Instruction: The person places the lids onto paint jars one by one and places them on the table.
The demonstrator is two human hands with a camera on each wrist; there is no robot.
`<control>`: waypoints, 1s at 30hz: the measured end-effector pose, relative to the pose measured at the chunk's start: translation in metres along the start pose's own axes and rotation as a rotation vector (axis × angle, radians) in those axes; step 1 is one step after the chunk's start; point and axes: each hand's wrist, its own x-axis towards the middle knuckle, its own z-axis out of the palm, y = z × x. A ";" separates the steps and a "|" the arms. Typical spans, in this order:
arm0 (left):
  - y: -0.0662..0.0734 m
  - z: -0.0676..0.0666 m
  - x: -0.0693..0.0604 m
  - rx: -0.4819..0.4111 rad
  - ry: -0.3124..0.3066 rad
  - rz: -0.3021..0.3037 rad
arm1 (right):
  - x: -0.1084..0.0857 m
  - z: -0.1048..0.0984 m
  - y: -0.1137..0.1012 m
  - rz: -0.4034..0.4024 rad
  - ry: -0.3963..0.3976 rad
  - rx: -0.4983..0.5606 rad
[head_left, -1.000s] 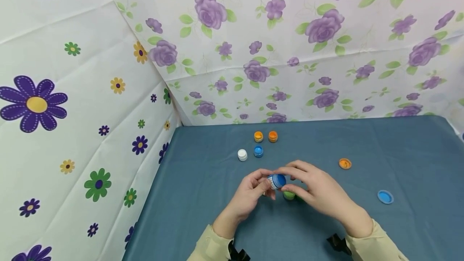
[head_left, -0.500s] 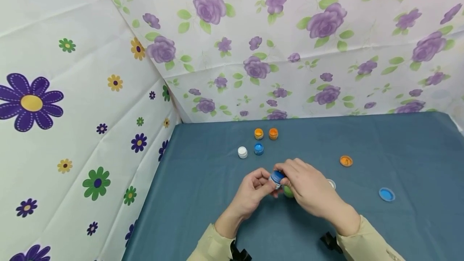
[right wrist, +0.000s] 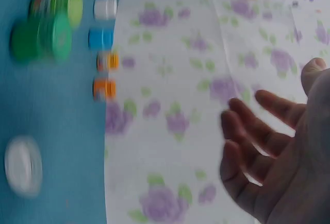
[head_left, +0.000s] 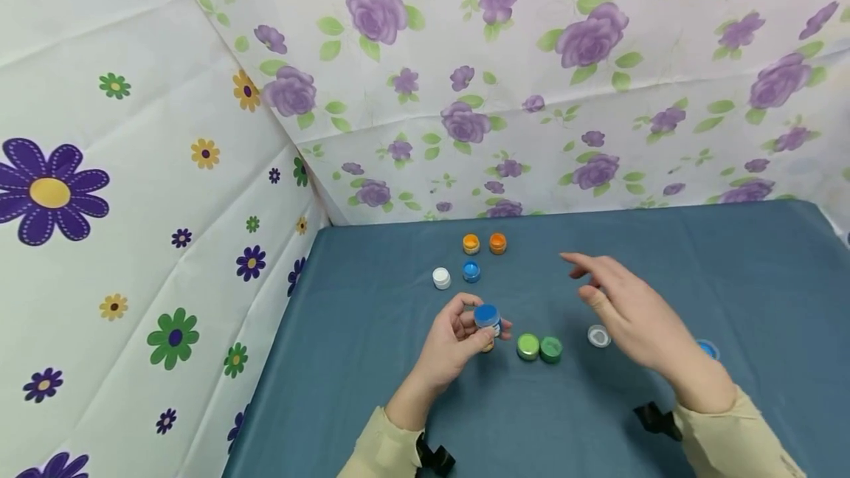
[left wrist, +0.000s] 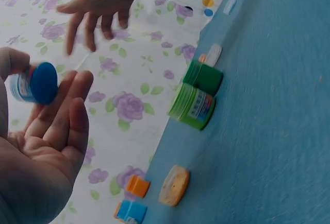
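Observation:
My left hand holds a small paint jar with a blue top and a printed label, pinched between thumb and fingers above the table. In the left wrist view the blue top of this jar faces sideways past the fingers. My right hand is raised to the right, holding nothing, its fingers loosely bent. On the cloth just right of the left hand stand a light green jar and a dark green jar, side by side. A yellowish lid lies below the left hand, mostly hidden in the head view.
Farther back stand small white, blue, yellow and orange pots. A whitish lid lies near the right hand; a blue lid is partly covered by that arm. Flowered cloth hangs behind the table.
The right hand was at the jar's blue top, then let go and moved away to the right. The left hand kept the jar, which now stands more upright, slightly farther left.

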 end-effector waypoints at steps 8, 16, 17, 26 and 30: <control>-0.006 0.009 0.010 0.302 -0.020 0.039 | -0.024 -0.020 0.034 0.051 -0.020 -0.002; -0.010 0.029 0.025 0.593 -0.019 0.043 | -0.041 -0.031 0.057 0.111 -0.052 -0.026; -0.010 0.031 0.027 0.614 -0.018 0.046 | -0.043 -0.033 0.059 0.112 -0.049 -0.030; -0.018 0.054 0.036 0.736 -0.074 0.009 | -0.055 -0.038 0.074 0.128 -0.042 -0.040; -0.020 0.066 0.043 0.872 -0.123 -0.001 | -0.058 -0.038 0.077 0.145 -0.042 -0.050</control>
